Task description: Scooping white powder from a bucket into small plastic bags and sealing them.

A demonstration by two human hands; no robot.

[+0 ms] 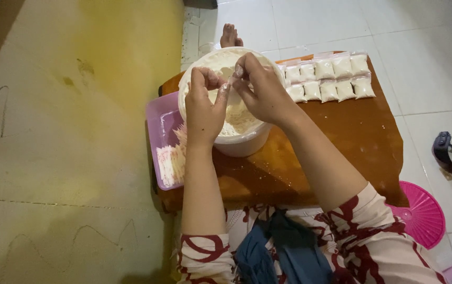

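Tiles, pale, floor the room under a low brown surface [341, 137]. White tub [247, 142] of powder stands there beside a purple tray [157, 131]. Two rows of filled packets [327, 79] lie behind. Left hand [203, 105] and right hand [260, 89] pinch one small clear packet [228, 84] over the tub, each grip closed on it.

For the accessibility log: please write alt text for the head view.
Two hands, left hand and right hand, pinch a small clear bag over a white tub of powder on a low brown table. Filled bags lie in rows behind.
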